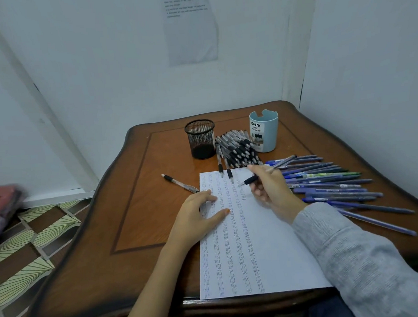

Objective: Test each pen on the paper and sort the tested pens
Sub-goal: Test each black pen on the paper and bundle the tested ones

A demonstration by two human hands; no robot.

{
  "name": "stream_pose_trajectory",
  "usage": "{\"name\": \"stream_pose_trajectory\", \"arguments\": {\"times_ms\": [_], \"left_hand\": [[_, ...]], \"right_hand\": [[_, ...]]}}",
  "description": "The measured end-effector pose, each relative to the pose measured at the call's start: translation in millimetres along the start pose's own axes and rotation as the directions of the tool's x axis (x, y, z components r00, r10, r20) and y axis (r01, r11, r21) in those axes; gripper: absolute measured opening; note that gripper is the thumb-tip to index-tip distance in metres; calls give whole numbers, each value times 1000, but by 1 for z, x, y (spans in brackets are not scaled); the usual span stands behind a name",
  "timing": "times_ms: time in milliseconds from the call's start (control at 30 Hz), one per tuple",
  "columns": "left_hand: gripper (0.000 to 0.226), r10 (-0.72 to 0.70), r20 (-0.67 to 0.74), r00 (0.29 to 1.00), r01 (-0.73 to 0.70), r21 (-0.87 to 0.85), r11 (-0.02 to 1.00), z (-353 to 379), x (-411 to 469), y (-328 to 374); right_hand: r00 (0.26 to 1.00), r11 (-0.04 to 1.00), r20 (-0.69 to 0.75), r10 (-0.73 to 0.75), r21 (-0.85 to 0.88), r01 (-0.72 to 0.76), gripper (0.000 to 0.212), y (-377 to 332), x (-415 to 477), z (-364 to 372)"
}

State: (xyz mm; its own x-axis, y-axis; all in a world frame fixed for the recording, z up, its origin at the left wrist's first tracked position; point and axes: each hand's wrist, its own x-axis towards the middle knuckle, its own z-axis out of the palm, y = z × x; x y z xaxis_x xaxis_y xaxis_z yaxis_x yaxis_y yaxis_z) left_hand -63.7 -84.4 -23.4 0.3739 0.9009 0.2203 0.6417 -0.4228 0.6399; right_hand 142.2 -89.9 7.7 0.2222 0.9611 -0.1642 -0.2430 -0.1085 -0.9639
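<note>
A: Which hand has the pen [251, 179]?

B: The right hand [268, 189]; its fingers [255, 172] are curled around the barrel, just behind the black grip; the tip points to the left and down over the upper part of the paper [277, 252]. I cannot tell if the tip touches the sheet.

A: And the left hand [197, 218]?

B: It lies flat on the left edge of the paper; the fingers are relaxed and a little spread, and they hold nothing.

A: What is written on the paper?

B: Several columns of small marks, from the far edge to the near edge; the paper lies on the brown wooden worktop [144, 199], and its near edge reaches the rim of the worktop.

A: Where are the other pens?

B: A heap of black-grip pens [238, 149] lies behind the paper, between a black mesh cup [200, 139] and a light blue cup [264, 131]; two of them reach onto the far edge of the sheet. Many blue pens [331, 182] lie side by side to the right of the paper; one single pen [180, 183] lies apart on the left, near the corner of the sheet.

A: Something in the cups?

B: The mesh cup looks dark inside; I cannot tell for either cup.
</note>
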Motion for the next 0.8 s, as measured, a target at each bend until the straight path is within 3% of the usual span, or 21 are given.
{"name": "stream_pose_trajectory", "arguments": {"times_ms": [200,333,533,800], "left_hand": [[53,10,-6,1000,-10,-28,1000,0,-1,1],[56,3,-10,1000,-4,-67,998,-1,-1,1],[58,-5,-9,1000,4,-57,998,1,-1,0],[54,-15,-7,1000,15,-31,999,5,0,-5]], "right_hand": [[992,989,-30,-123,-81,120,26,5,-2,2],[942,917,-182,-284,-340,211,47,8,-4,1],[958,885,-46,-284,-398,243,42,13,-5,2],[958,883,-57,-280,-406,234,41,19,5,-1]]}}
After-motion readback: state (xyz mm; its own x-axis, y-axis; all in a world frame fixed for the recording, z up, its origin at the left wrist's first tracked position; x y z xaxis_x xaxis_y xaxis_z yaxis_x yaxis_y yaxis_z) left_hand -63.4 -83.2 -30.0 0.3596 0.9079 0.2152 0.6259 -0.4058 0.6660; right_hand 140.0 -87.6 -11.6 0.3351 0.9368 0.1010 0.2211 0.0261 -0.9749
